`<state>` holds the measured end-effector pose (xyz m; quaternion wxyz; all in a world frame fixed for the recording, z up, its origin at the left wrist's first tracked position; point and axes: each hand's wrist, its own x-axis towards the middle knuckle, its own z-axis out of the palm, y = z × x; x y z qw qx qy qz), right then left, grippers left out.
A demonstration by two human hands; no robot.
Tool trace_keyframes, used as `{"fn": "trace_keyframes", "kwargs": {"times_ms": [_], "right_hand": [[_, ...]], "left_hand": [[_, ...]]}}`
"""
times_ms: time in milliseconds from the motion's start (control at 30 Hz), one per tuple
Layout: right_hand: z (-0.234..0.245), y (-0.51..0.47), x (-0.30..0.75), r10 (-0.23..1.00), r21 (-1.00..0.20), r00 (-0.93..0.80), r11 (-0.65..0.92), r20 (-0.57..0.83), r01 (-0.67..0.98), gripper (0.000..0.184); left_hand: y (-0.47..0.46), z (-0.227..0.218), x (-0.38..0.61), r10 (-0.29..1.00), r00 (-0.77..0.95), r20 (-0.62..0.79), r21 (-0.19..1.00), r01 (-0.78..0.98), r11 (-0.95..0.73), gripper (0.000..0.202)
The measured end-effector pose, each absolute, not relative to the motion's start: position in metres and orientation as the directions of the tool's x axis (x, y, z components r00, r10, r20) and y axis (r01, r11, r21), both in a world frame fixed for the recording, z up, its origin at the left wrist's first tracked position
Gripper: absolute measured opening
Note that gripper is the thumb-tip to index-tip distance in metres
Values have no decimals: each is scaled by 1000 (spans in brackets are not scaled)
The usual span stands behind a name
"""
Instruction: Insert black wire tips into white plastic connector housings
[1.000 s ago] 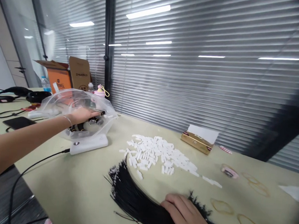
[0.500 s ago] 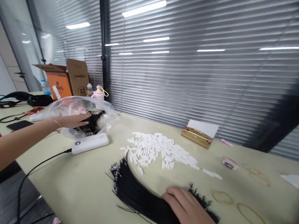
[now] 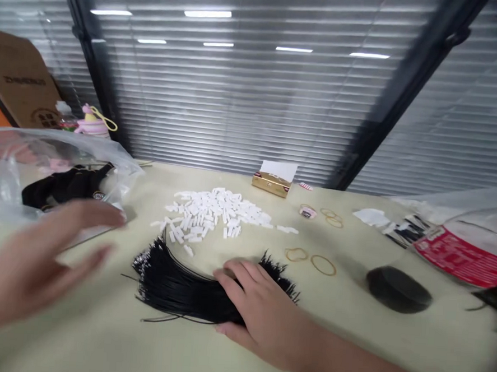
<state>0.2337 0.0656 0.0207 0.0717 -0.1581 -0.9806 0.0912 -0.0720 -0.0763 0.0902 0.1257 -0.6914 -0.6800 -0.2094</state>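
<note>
A thick bundle of thin black wires [image 3: 175, 285] lies on the pale green table [image 3: 348, 338]. My right hand [image 3: 258, 310] rests flat on the bundle's right part, fingers spread over it. My left hand [image 3: 37, 257] hovers blurred above the table at the left, fingers stretched out and empty, just in front of a clear plastic bag [image 3: 30, 167] with dark items inside. A heap of small white plastic pieces [image 3: 213, 212] lies just beyond the wires.
Several rubber bands [image 3: 311, 260] lie right of the wires. A gold box [image 3: 271, 183] stands at the back. A black round disc [image 3: 398, 288] and a red-labelled plastic bag [image 3: 459, 244] sit at the right. A cardboard box [image 3: 19, 82] stands at the far left.
My left hand has come out of the clear bag and drawn back toward me, empty. The view has swung right. My right hand stays on the wire bundle.
</note>
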Motion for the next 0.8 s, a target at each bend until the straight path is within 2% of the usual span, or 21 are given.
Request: {"fn": "trace_keyframes", "kwargs": {"times_ms": [33,100,133,200,267,367,433,533,633,700,800], "right_hand": [[20,65,232,320,-202,-942,934,99,296,56],[19,64,231,322,-198,-943,933,83,301,52],[19,63,231,327,-195,-941,932,82,307,50],[20,63,234,330,-212,-940,928,88,306,51],[26,67,238,306,-293,-946,919,106,264,59],[40,86,236,321,-415,-940,875,116,248,58],[49,111,224,429,-392,-894,850,127,352,47],[52,166,188,554,-320,-816,813,166,487,52],[42,215,147,614,-289,-780,774,123,564,57],[33,233,127,646,-279,-759,746,83,605,53],[22,235,114,629,-264,-775,758,57,596,50]], "left_hand": [[-77,85,-41,884,176,432,0,981,-195,41],[-66,76,11,846,496,197,-87,868,-489,59],[-58,72,28,829,553,76,-67,833,-549,65],[-39,64,47,887,456,-79,-29,888,-459,62],[-26,54,49,933,353,-66,-15,935,-354,50],[-19,38,41,936,350,-20,-22,936,-351,37],[-20,30,36,924,382,17,-27,924,-382,37],[-23,24,33,917,394,66,-4,919,-395,39],[-23,22,31,913,402,65,16,915,-404,40],[-20,21,29,907,419,35,8,907,-420,40],[-17,19,28,889,457,13,18,889,-457,43]]}}
